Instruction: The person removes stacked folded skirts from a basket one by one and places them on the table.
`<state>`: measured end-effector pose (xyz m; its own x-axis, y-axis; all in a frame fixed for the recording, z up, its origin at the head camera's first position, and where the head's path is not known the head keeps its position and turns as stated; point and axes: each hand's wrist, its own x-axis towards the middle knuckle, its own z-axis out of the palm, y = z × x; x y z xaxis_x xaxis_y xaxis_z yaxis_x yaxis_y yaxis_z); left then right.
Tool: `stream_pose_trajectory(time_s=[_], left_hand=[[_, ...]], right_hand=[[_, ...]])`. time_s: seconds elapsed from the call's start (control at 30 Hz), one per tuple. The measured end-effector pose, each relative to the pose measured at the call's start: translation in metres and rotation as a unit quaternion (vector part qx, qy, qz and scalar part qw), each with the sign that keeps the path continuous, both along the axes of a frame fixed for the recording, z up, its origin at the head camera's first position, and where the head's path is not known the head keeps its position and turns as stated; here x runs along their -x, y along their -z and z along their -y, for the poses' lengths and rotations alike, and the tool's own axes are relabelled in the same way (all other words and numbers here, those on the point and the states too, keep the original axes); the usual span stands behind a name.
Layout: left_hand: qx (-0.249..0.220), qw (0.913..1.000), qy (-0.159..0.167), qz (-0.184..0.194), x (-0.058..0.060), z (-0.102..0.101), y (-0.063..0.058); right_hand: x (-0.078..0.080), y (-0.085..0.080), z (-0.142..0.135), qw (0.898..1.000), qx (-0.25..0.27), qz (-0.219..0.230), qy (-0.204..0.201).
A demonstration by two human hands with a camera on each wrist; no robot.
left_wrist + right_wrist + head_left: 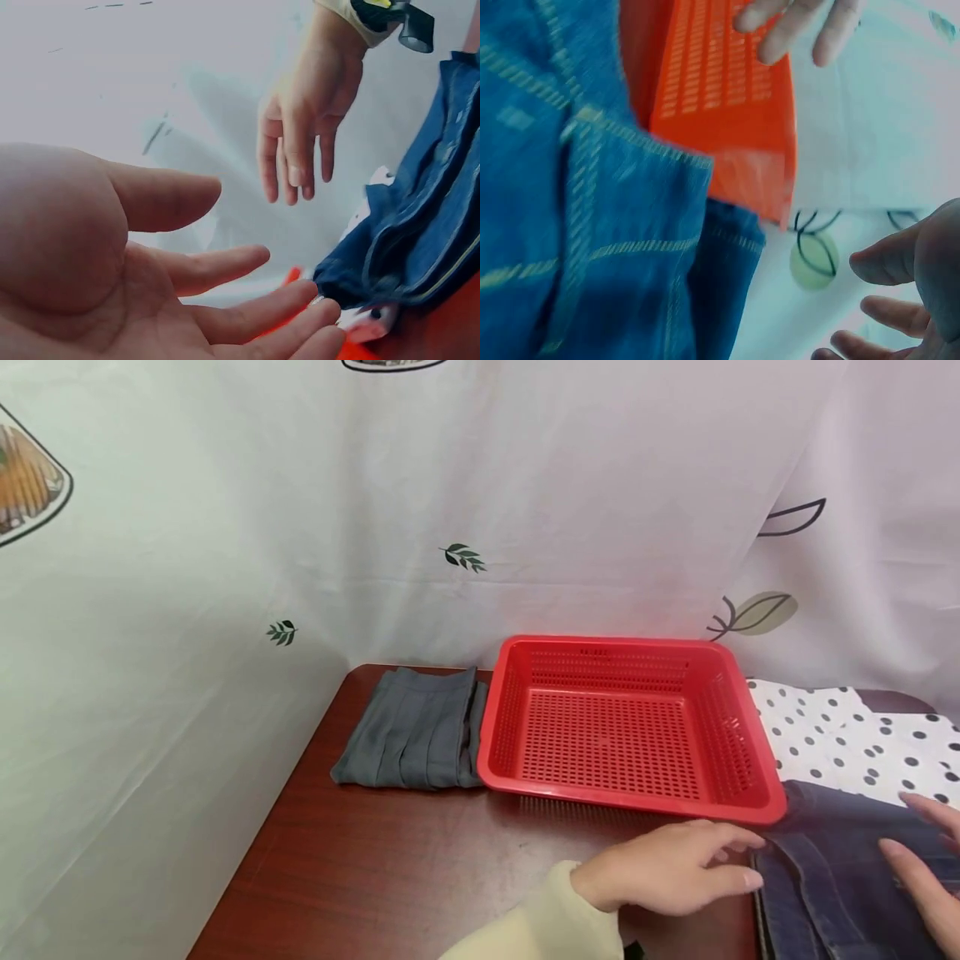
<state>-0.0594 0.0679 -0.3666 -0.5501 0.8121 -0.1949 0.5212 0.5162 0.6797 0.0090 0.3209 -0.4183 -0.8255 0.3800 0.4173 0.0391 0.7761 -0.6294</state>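
A dark blue denim garment (840, 868) with visible stitching lies folded at the right of the table. Over its left edge reaches my left hand (667, 867), thumb and fingers apart and nothing held. My right hand (933, 877), partly cut off by the head view's right edge, hovers above the denim with its fingers spread. In the left wrist view, the right hand (311, 112) hangs with its fingers extended, apart from the denim garment (427, 217). The right wrist view shows the denim's seams (592, 187) close up, with the right hand (922, 292) beside them, empty.
Behind the hands stands a red perforated basket (607, 743), nothing in it. Left of it a folded dark grey cloth (412, 727) lies on the brown table (360, 860). White polka-dot fabric (825, 735) lies beyond the denim. A pale printed curtain (585, 510) hangs behind the table.
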Motion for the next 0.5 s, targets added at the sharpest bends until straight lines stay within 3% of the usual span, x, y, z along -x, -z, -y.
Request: stream_pose_trajectory(time_s=[0.1,0.2,0.3,0.37,0.5], left_hand=[[-0.064,0.9968,-0.036,0.031,0.003,0.016,-0.005],[-0.135,0.9854,-0.074,0.073,0.008,0.033,-0.008],[-0.191,0.9681,-0.119,0.110,0.014,0.049,-0.011],[-0.218,0.9585,-0.144,0.115,0.019,0.059,-0.012],[-0.249,0.9452,-0.191,0.089,0.029,0.079,-0.014]], right_hand=[[0.011,-0.007,0.007,0.998,-0.006,-0.051,-0.038],[0.020,-0.015,0.012,0.995,-0.030,-0.059,-0.077],[0.026,-0.024,0.015,0.994,-0.057,-0.004,-0.098],[0.030,-0.029,0.018,0.991,-0.070,0.039,-0.104],[0.040,-0.033,0.024,0.986,-0.081,0.087,-0.117]])
